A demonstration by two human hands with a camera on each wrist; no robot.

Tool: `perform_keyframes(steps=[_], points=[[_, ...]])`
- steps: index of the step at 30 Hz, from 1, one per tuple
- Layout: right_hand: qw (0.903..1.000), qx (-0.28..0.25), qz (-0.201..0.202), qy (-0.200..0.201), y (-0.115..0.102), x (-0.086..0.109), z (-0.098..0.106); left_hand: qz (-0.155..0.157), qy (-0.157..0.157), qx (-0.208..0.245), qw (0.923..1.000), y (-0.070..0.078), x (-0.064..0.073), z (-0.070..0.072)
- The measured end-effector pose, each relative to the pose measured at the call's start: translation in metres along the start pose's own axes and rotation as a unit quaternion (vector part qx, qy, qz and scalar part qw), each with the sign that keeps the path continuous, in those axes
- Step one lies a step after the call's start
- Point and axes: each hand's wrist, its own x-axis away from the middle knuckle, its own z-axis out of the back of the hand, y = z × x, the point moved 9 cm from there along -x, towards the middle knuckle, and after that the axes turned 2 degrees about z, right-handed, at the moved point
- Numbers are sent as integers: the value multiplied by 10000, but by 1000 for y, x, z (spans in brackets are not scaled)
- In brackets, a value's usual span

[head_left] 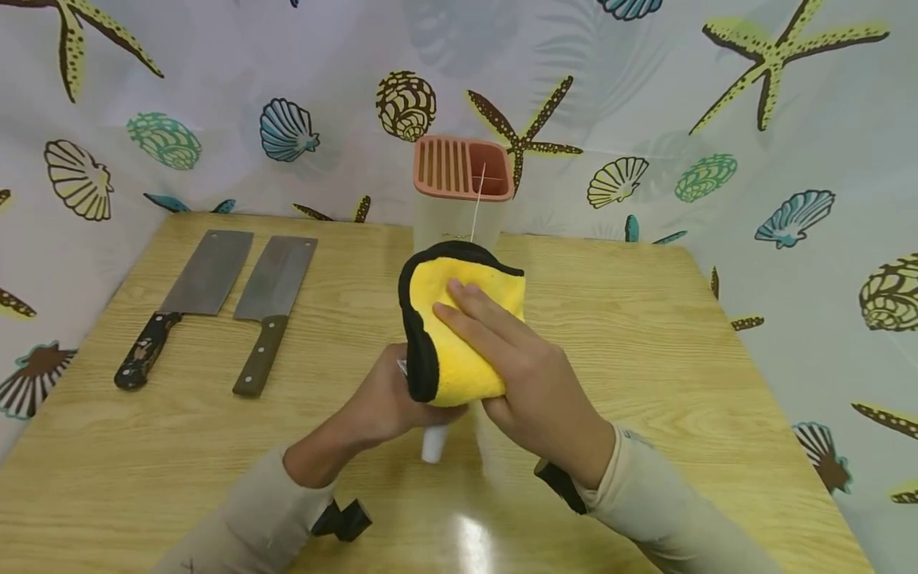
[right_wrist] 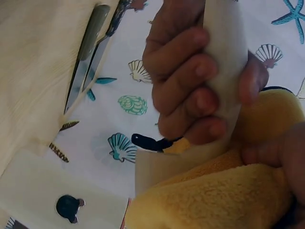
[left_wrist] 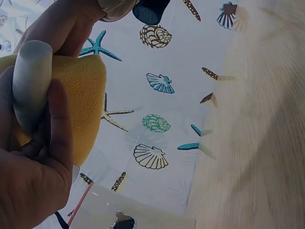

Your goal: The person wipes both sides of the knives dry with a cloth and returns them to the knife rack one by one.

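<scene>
A white-handled knife (right_wrist: 226, 62) is gripped by its handle in my left hand (head_left: 383, 402), fingers wrapped round it. In the head view its thin blade (head_left: 478, 203) points away, seen edge-on. My right hand (head_left: 534, 375) holds a yellow cloth (head_left: 459, 319) with black edging against the blade, fingers on one side and thumb below. The cloth hides most of the blade. In the left wrist view the handle's butt (left_wrist: 33, 81) pokes out of the left hand beside the cloth (left_wrist: 86, 105).
Two cleavers lie at left on the wooden table (head_left: 624, 319): a wide one (head_left: 208, 271) with a black handle and a narrower one (head_left: 276, 279) with a brown handle. A pale knife block (head_left: 459, 219) with a pink slotted top (head_left: 437, 167) stands at the back, against a shell-patterned sheet.
</scene>
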Motion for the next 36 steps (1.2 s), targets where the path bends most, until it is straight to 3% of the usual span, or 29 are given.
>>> perform_keyframes(steps=[5,12,21,24,27,29,30,32,34,35,36], points=[[9994,202,-135,235,12,-9,3,32,-239,131,9996,-1,4,-4],[9957,427,-407,713,33,-19,16,105,-453,-141,9988,0,9,-10],[9866,562,-571,1423,50,-31,49,-62,-811,-317,9962,3,17,-15],[9845,311,-666,1591,63,-39,59,-163,-894,-371,9952,4,17,-14],[9808,-316,-1216,1492,92,-50,63,-154,-927,-329,9950,3,16,-11],[9684,-1129,-1839,1254,121,-54,59,-132,-919,-257,9953,1,15,-10],[9553,-1596,-2212,1142,135,-55,55,-110,-924,-201,9955,-1,14,-10],[9186,-2446,-2920,1050,160,-51,46,-44,-925,-110,9956,-4,14,-9],[8840,-3026,-3351,1215,175,-44,42,27,-900,-87,9959,-6,13,-9],[8727,-3177,-3439,1386,178,-40,43,66,-876,-102,9961,-7,13,-8],[8684,-3200,-3432,1600,177,-38,47,119,-833,-137,9964,-8,12,-7]])
